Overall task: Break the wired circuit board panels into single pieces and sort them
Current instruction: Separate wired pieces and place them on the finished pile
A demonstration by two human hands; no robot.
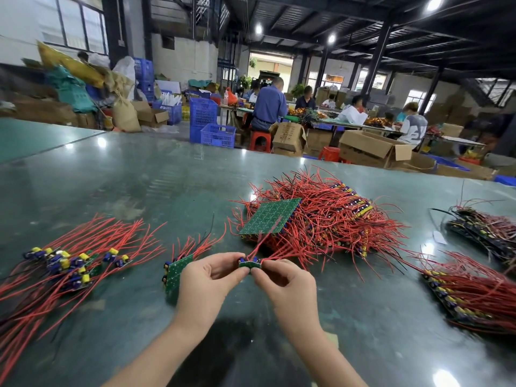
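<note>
L grip: left hand (208, 277) pinches left end of a small board strip (250, 264), thumb + forefinger curled on it.
R grip: right hand (283, 279) pinches the strip's right end, same way; both hands meet at the middle, just above the desk (139, 174).
Strip: green side toward camera, blue parts + red wires (258, 248) going up and away; looks bent at the centre line, so prob. mid-snap into 2 singles.
Next to L hand: part-panel (174, 277), tilted on edge, touching the wrist side; yet to be split.
Singles pile: left of desk, loose boards w/ yellow/blue parts (71, 265), red leads fanned out; sorted spot, I'd judge.
Stock pile: beyond hands, big heap of wired panels (321, 219), one green panel (269, 217) lying on top.
Right side: 2 more rows of panels (472, 291), well apart from hands.
Risk 1: strip's wires run into the heap's leads; pulling apart may snag, drag panels off.
Risk 2: uneven bend, board cracks off the score line or a solder joint tears.
Risk 3: pinch is small, at edges; a half could flick out and land in the wrong pile.
</note>
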